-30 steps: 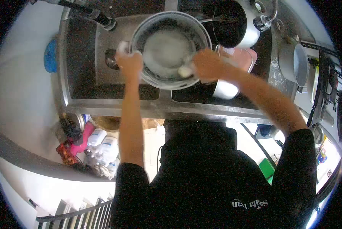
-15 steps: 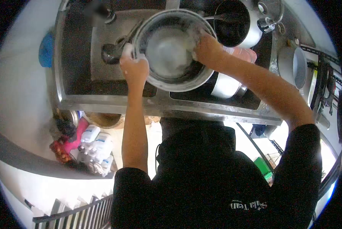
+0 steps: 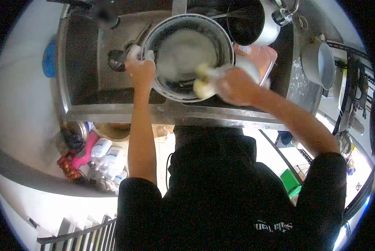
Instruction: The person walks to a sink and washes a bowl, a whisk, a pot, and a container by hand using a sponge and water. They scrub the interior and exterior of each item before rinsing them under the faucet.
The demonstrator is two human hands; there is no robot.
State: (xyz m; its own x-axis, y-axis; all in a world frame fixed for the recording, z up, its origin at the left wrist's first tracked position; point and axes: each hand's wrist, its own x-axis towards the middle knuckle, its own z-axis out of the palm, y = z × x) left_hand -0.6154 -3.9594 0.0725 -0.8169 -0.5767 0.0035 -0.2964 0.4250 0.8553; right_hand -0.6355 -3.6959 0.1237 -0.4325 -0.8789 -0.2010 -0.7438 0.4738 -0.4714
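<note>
A large round metal pot (image 3: 185, 48) sits over the divider between the two sink basins, its open mouth facing me and whitish suds inside. My left hand (image 3: 140, 69), foamy at the fingers, is closed on the pot's left rim. At the lower right rim is my right hand (image 3: 237, 85), blurred by motion, its fingers closed around a pale yellow sponge (image 3: 203, 83). The sponge overlaps the rim; whether it presses on the metal cannot be told. A dark ladle (image 3: 117, 60) lies in the left basin beside my left hand.
In the right basin are a white pot (image 3: 271, 31) with a whisk (image 3: 240, 16) across its mouth and a pinkish rectangular container (image 3: 260, 58). The faucet (image 3: 281, 17) hangs above. Another pot (image 3: 319, 62) stands on the right ledge. The sink's front edge (image 3: 212, 113) runs before me.
My right hand has moved from the pot's inner right side down to its lower right rim, bringing the sponge into view. My left hand keeps its hold on the rim.
</note>
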